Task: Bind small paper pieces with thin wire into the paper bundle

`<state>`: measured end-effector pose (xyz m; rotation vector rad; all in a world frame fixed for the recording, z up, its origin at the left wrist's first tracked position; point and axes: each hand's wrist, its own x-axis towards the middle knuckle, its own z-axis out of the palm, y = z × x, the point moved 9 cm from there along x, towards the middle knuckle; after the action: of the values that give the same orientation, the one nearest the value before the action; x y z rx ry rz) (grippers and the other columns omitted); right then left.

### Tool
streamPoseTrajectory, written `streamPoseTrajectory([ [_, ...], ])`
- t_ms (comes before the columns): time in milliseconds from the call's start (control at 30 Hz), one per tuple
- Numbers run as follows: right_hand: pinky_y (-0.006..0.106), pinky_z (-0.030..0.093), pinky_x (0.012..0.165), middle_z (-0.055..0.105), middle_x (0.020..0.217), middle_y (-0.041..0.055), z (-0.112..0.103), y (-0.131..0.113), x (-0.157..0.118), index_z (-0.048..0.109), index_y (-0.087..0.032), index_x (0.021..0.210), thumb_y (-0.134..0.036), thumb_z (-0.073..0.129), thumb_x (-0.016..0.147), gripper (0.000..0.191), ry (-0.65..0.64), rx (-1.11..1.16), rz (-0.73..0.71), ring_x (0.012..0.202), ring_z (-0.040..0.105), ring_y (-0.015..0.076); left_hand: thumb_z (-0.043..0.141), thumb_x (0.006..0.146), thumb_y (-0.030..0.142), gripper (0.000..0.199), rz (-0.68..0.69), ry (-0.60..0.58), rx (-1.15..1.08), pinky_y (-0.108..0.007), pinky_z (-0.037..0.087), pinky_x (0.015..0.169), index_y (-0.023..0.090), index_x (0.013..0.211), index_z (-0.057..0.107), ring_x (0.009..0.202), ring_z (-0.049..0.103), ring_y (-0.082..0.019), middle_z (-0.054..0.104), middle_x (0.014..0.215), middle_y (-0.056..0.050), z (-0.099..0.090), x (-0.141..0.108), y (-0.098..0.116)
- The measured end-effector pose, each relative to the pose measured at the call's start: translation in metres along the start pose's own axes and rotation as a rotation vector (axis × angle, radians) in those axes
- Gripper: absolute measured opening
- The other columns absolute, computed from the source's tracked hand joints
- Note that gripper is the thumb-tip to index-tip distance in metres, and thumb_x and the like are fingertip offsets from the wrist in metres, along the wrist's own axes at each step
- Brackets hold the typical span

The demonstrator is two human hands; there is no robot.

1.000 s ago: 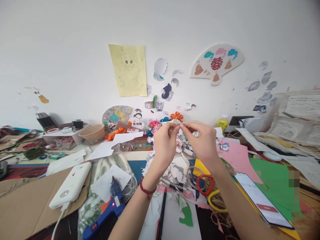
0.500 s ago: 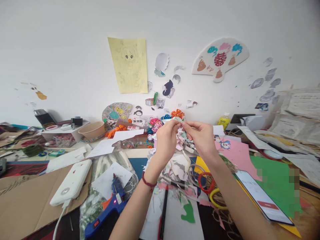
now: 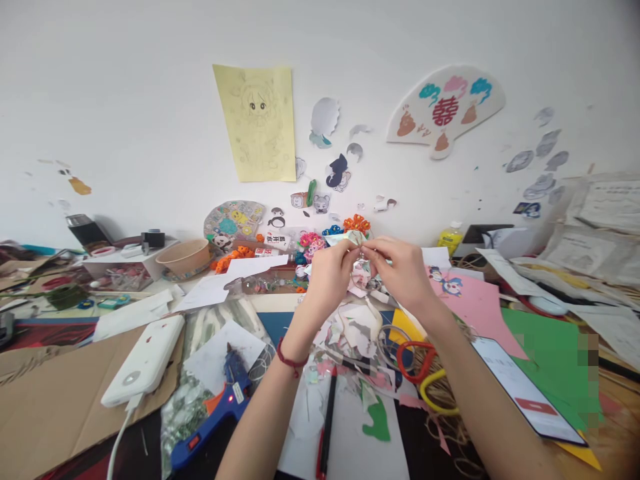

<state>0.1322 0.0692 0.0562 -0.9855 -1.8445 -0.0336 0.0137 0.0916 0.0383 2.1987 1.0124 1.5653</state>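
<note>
Over the back of the desk, my left hand pinches a small crumpled piece of pale green and white paper. My right hand is closed close beside it, thumb and fingertips pinching the same piece at its right side. The fingertips of both hands nearly meet, and much of the piece is hidden behind them. Below the hands lies a heap of torn paper scraps. Behind them are an orange flower and pink flowers.
A blue glue gun with a lit light lies front left, near a white power bank on cardboard. Scissors with red and yellow handles, a phone and green paper lie right. A pencil lies in front.
Both hands stay together on the paper piece; the right fingers have shifted slightly and close more tightly at its edge. The view has tilted slightly.
</note>
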Motion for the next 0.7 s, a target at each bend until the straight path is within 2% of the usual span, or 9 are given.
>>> streamPoseTrajectory([
  [133, 0.029, 0.04, 0.061, 0.06, 0.063, 0.0013, 0.001, -0.001, 0.0, 0.072, -0.018, 0.082, -0.023, 0.053, 0.094, 0.022, -0.004, 0.021, -0.004, 0.059, 0.054, 0.0156, 0.055, 0.092, 0.02, 0.019, 0.004, -0.009, 0.047, -0.024, 0.03, 0.058, 0.02, 0.075, 0.063, 0.053, 0.047, -0.013, 0.056, 0.059, 0.003, -0.002, 0.0, 0.002],
  [300, 0.028, 0.04, 0.06, 0.059, 0.063, 0.0012, -0.001, 0.002, -0.001, 0.071, -0.018, 0.075, -0.024, 0.056, 0.092, 0.024, 0.019, 0.07, 0.02, 0.059, 0.053, 0.0144, 0.055, 0.095, 0.022, 0.018, 0.064, -0.021, 0.114, -0.024, 0.034, 0.059, 0.018, 0.079, 0.063, 0.056, 0.053, -0.013, 0.063, 0.064, 0.0, -0.002, -0.001, 0.008],
  [500, 0.027, 0.039, 0.053, 0.057, 0.057, -0.0013, -0.003, 0.02, -0.003, 0.072, -0.017, 0.081, -0.032, 0.059, 0.092, 0.023, 0.029, 0.243, 0.16, 0.049, 0.051, 0.0115, 0.055, 0.096, 0.025, 0.013, 0.194, 0.158, 0.273, -0.024, 0.04, 0.062, 0.018, 0.085, 0.058, 0.063, 0.062, -0.014, 0.07, 0.076, -0.003, 0.001, -0.009, 0.018],
  [600, 0.026, 0.038, 0.049, 0.055, 0.052, -0.0021, -0.003, 0.025, -0.003, 0.072, -0.016, 0.082, -0.035, 0.061, 0.091, 0.023, 0.019, 0.282, 0.193, 0.046, 0.051, 0.0119, 0.059, 0.095, 0.025, 0.008, 0.164, 0.223, 0.173, -0.02, 0.043, 0.058, 0.02, 0.097, 0.054, 0.061, 0.065, -0.011, 0.071, 0.079, 0.0, 0.0, -0.013, 0.013],
  [700, 0.026, 0.036, 0.047, 0.055, 0.05, -0.0026, -0.001, 0.026, -0.003, 0.073, -0.015, 0.085, -0.037, 0.061, 0.091, 0.025, 0.004, 0.313, 0.208, 0.045, 0.05, 0.0118, 0.06, 0.094, 0.022, 0.019, 0.155, 0.22, 0.071, -0.017, 0.047, 0.057, 0.021, 0.11, 0.05, 0.061, 0.067, -0.009, 0.072, 0.082, 0.002, -0.001, -0.013, 0.011],
])
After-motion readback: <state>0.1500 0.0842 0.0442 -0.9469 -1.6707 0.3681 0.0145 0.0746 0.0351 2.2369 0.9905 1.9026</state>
